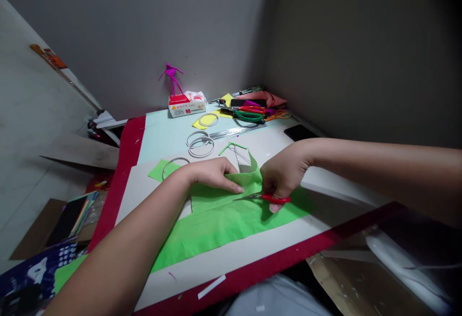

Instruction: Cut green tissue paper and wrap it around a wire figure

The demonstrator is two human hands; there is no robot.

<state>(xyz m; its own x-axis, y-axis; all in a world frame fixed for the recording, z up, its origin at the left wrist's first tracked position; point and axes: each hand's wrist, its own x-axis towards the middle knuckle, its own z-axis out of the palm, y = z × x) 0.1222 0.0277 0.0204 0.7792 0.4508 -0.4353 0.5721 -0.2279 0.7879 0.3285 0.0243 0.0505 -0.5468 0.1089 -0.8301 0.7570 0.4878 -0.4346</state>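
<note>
we seem to be at the cutting step: our right hand [284, 171] curls round the red scissors [283, 200], our left hand [215, 173] pinches the green cloth [202, 231] — spread across the near tabletop [202, 269]. the next snip calls for taut cloth — left thumb clear.

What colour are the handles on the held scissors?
The scissors' handles are red, seen in the head view.

On the table [231, 258], box [188, 108] behind 2 overlapping rings [201, 156]; sheet [212, 231] before them; phone [299, 133] right.
</note>
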